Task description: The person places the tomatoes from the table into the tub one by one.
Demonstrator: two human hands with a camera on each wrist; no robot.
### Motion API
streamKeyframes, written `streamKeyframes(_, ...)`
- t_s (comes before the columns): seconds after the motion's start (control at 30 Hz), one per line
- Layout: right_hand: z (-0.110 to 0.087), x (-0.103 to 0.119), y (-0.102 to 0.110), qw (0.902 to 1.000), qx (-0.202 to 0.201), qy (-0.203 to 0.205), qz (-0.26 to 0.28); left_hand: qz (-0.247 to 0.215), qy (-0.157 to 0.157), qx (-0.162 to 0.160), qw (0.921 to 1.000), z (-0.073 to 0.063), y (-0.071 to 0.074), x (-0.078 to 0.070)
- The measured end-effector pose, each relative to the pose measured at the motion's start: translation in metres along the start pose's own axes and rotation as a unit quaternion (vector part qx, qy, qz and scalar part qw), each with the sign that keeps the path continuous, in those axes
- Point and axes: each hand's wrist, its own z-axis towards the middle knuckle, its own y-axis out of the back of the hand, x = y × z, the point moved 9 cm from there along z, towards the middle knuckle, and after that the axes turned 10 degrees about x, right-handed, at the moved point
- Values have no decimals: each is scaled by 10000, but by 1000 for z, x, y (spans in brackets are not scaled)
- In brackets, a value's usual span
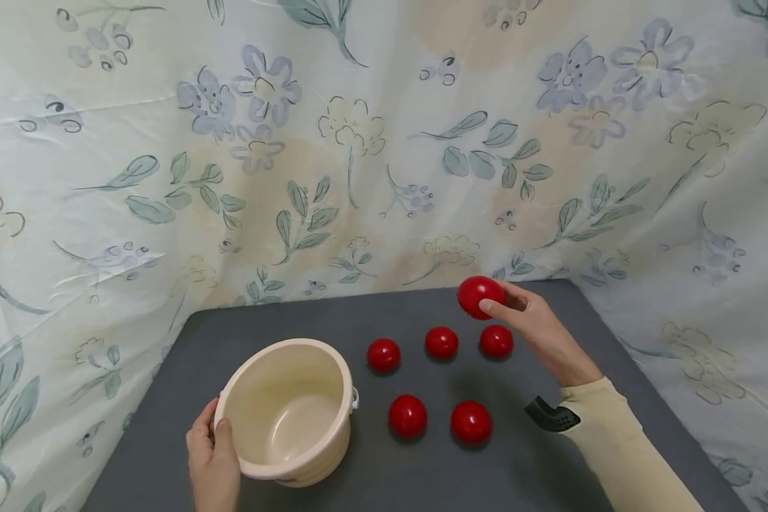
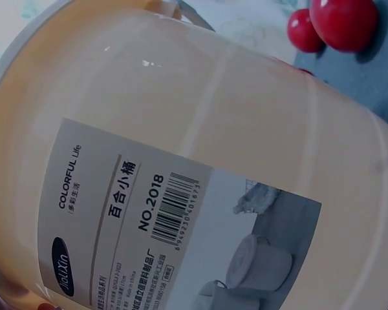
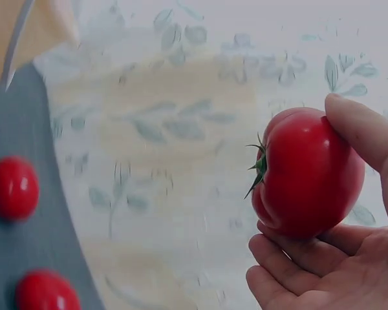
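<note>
A red tomato (image 1: 480, 297) with a green stem is held up above the table by my right hand (image 1: 540, 331). In the right wrist view the thumb presses the top of that tomato (image 3: 308, 173) and the fingers curl beneath it. My left hand (image 1: 212, 455) grips the left rim of a cream bucket (image 1: 323, 455), thumb on the rim, other fingers outside. The bucket is tilted, its opening toward me, and nothing lies on its visible floor. A printed label (image 2: 174, 226) covers part of its side in the left wrist view.
Several more tomatoes lie to the right of the bucket, among them a near one (image 1: 407, 417) and a farther one (image 1: 383, 355). All rest on a dark grey table (image 1: 243, 331). Floral cloth (image 1: 384, 156) hangs behind the table and along its sides.
</note>
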Motion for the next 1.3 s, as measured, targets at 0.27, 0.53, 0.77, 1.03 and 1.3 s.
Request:
streamKeyframes(0.27,32,26,-41,9961,491,524,516,-28,44,287,9996,1,-12,2)
streamKeyframes(0.53,54,49,-75,9919,901,726,521,129,-186,249,9994,0,-14,-3)
streamKeyframes(0.77,69,77,-112,9866,1231,943,505,143,-239,252,9993,-1,-10,-4)
streamKeyframes(1.03,80,107,-164,9753,1829,1064,641,216,-294,112,9993,-2,-1,-9)
streamKeyframes(1.3,87,114,-211,9591,2466,1170,750,271,-403,14,9988,-1,7,-13)
